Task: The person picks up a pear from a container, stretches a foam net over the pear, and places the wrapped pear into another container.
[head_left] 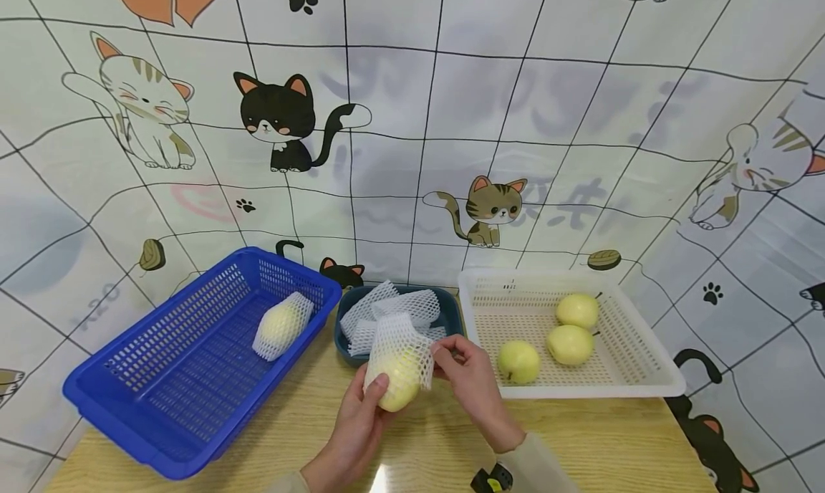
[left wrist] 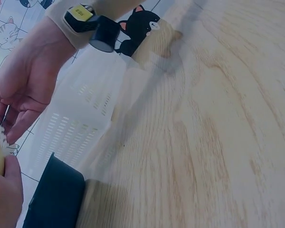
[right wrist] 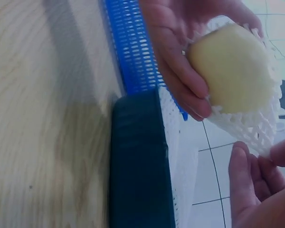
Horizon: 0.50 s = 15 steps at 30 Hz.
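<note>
Cream cloth sleeves point(head_left: 541, 468) lie nearest to me, with a small black device point(left wrist: 83, 16) bearing a yellow label at the right wrist. Beyond them, my left grip point(head_left: 357, 418) is closed around a round, pale-yellow fruit point(head_left: 398, 391), holding it above the pale wood-grain worktop point(head_left: 419, 464). White foam netting point(head_left: 394, 335) covers part of this fruit and leaves one end bare. My right grip point(head_left: 469, 378) has its fingertips together, pinching the edge of that netting. Just behind, I see a small dark-teal basin point(right wrist: 140, 166) with several loose white foam nets point(head_left: 422, 305) in it. Left of it, a long blue plastic basket point(head_left: 187, 378) stands at a slant, one netted yellow fruit point(head_left: 283, 326) lying by its right wall. On the right, a white slotted plastic basket point(head_left: 631, 342) holds three bare yellow fruits point(head_left: 571, 345), two close together and one apart at the left front. Farthest from me, a white wall covering point(head_left: 393, 156) shows cartoon cats and black lines.
</note>
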Motion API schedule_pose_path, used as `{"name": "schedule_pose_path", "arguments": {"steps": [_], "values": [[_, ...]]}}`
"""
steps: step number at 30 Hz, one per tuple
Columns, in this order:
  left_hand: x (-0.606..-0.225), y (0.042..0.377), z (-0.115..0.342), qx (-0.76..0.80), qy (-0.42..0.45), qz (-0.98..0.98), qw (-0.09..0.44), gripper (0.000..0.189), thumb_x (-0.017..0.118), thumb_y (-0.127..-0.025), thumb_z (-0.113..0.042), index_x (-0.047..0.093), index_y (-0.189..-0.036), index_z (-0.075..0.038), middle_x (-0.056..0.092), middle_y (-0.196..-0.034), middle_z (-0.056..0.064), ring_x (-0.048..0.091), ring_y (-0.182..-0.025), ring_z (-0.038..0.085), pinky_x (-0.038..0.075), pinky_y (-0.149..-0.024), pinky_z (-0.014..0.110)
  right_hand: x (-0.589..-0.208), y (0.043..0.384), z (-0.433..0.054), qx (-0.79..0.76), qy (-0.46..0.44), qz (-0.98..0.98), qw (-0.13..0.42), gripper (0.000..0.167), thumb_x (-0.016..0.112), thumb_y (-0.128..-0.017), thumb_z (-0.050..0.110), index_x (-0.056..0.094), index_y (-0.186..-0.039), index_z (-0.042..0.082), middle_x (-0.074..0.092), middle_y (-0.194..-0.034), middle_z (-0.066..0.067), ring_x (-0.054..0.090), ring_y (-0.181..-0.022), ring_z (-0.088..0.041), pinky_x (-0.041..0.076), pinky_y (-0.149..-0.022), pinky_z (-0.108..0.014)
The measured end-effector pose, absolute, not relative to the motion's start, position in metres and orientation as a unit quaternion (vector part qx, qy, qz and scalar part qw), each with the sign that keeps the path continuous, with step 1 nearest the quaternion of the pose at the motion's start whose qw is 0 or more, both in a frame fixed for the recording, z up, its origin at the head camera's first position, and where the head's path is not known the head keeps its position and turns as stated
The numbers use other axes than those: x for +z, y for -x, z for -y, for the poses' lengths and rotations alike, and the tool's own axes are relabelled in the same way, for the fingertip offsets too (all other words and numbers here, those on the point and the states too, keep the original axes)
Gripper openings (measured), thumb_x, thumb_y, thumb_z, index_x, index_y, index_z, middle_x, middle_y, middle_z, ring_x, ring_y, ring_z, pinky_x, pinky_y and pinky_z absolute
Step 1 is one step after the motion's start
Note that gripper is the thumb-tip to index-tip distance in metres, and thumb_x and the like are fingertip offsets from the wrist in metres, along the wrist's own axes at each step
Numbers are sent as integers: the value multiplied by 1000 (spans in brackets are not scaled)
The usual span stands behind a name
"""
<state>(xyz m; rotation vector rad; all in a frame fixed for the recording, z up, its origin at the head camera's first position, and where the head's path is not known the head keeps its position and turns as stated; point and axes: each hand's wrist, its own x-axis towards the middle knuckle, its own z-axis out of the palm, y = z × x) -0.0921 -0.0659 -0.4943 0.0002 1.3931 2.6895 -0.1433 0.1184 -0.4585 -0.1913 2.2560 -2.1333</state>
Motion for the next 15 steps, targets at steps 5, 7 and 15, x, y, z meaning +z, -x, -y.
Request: {"name": "schedule_pose_path", "arguments": {"steps": [5, 7, 15], "values": [[-491, 94, 63, 882, 27, -470, 33, 50, 53, -108, -22, 32, -148, -2, 55, -125, 7, 61, -107, 15, 53, -93, 30, -460, 138, -118, -692, 60, -719, 3, 12, 65, -102, 10, 69, -103, -2, 67, -107, -15, 73, -91, -22, 60, -86, -46], [-490, 94, 62, 880, 34, -472, 26, 52, 53, -108, -23, 31, -149, -1, 54, -127, 8, 61, -108, 16, 54, -94, 31, -462, 134, -117, -691, 66, -720, -2, 12, 66, -102, 10, 68, -101, -2, 66, -107, -15, 73, -91, -22, 60, -86, -45], [-488, 95, 54, 883, 39, -467, 20, 49, 52, -110, -27, 32, -148, -3, 53, -129, 9, 60, -113, 15, 53, -97, 32, -469, 122, -113, -613, 111, -781, -42, 7, 70, -100, 17, 71, -96, 11, 68, -95, -2, 68, -84, -14, 56, -77, -26]]}}
